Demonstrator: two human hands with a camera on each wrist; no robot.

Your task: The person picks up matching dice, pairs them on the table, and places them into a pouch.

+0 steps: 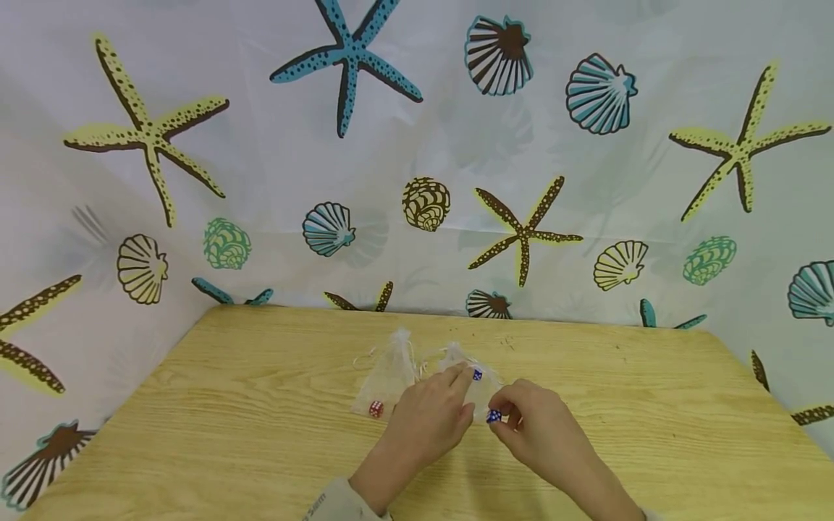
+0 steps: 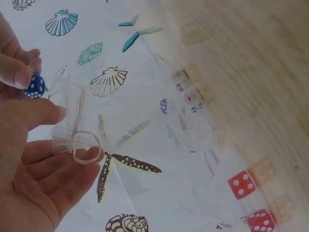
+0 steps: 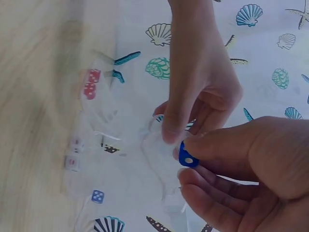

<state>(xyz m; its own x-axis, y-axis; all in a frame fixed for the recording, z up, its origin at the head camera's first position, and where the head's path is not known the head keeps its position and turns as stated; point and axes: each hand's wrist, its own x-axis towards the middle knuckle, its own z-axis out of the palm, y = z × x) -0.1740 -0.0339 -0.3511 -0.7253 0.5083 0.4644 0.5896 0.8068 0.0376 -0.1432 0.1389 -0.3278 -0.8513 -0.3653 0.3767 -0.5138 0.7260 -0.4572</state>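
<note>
My left hand [image 1: 430,412] holds a sheer white drawstring pouch [image 2: 133,121] by its mouth, thumb on one side and fingers on the other. A cord loop hangs by its fingertips. Pale dice [image 2: 193,99] show through the pouch's far end. Close to that mouth, my right hand [image 1: 537,427] pinches a blue die [image 1: 494,416] with white dots between thumb and fingers. Another blue die [image 1: 478,375] lies just beyond my left hand, near the pouch.
A second sheer pouch [image 1: 391,373] lies to the left on the wooden table [image 1: 260,405], with red dice [image 2: 241,184] inside. A white cloth printed with starfish and shells [image 1: 391,145] hangs around the table's back and sides.
</note>
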